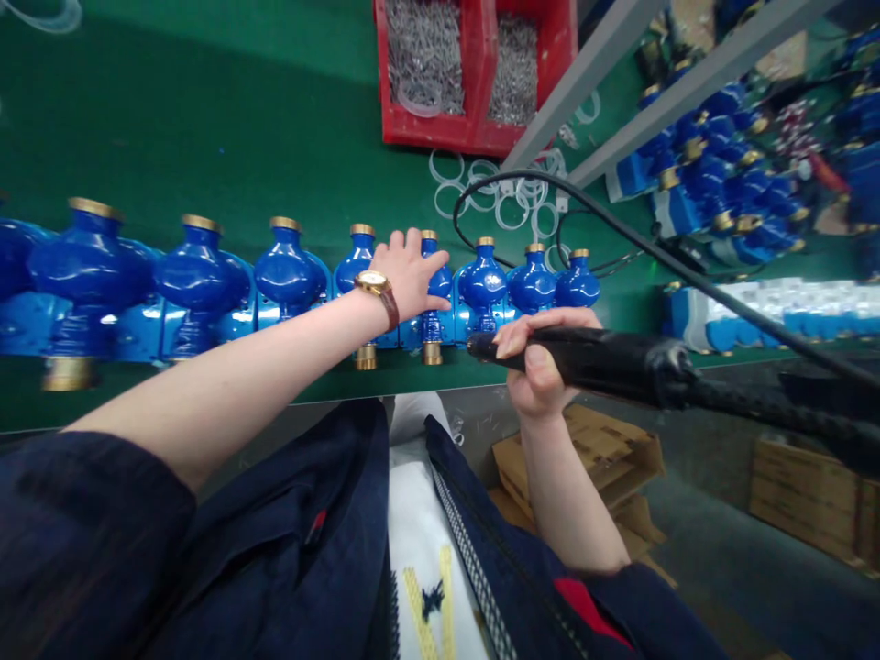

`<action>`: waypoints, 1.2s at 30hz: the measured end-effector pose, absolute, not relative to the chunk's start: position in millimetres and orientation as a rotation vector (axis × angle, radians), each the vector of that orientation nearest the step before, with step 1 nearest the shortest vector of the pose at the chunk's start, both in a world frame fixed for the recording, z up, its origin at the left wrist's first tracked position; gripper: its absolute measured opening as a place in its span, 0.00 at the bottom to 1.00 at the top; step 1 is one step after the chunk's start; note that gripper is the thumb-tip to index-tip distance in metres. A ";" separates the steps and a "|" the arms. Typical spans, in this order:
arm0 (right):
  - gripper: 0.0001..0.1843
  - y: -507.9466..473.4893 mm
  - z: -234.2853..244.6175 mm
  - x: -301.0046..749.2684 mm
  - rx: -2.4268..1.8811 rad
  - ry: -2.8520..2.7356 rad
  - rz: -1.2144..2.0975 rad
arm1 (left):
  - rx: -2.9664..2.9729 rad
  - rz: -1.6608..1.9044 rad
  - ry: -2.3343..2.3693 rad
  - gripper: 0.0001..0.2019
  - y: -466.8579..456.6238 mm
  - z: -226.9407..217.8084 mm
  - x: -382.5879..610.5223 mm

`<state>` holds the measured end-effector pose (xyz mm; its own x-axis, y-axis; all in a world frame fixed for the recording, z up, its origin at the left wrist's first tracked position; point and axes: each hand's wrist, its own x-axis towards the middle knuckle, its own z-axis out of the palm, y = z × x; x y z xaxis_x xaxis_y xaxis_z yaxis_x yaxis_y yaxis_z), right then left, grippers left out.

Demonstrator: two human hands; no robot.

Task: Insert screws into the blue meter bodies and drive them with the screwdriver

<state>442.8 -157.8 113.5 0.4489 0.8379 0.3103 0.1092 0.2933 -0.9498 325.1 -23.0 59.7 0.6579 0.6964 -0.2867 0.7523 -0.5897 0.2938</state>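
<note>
Left hand [407,275] in the head view is spread, palm down, its fingers reaching over the top of a blue fitting [432,326] with brass ends, which it seems to touch. That fitting stands in a row near the front edge of a green table [171,137], just beside a blue fitting on either side; more blue fittings [287,266] run on to the left, the last one cut off by the picture's edge, and light blue parts show behind and between them. On the left wrist sits a watch [373,283] with a brown strap. The right hand [540,367] is wrapped round a black tool [598,362], whose narrow end points left, near the front of the row; whether it touches a fitting I cannot tell. A black cable [619,220] curves above the tool across the right side. Beyond the row, clear rings [510,212] lie scattered near a red bin [440,134], whose two compartments hold small metal screws [426,50]; one ring lies on the left heap. Grey bars [584,82] slant beside the bin, and past them is a jumble of blue fittings with brass ends [729,183]. Below the table, cardboard boxes [804,500] stand on the floor.
</note>
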 end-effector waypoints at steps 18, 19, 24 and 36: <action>0.12 -154.5 126.1 349.5 -1.253 -1.005 0.535 | 2.340 -0.286 0.892 0.41 -8.9 60.3 314.7; 0.12 -153.1 126.2 349.4 -1.273 -1.015 0.535 | 2.340 -0.282 0.895 0.42 -8.8 60.4 315.1; 0.12 -148.2 125.2 343.2 -1.290 -1.009 0.532 | 2.373 -0.223 0.914 0.38 -12.3 62.2 311.3; 0.10 -148.4 115.2 346.3 -1.346 -1.053 0.542 | 2.405 -0.189 0.967 0.34 -15.7 60.7 312.2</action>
<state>346.3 -148.4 115.2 0.4675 0.8328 0.2965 0.2434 0.2012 -0.9488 312.2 -15.7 60.7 0.7333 0.6013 -0.3174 0.6766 -0.5993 0.4279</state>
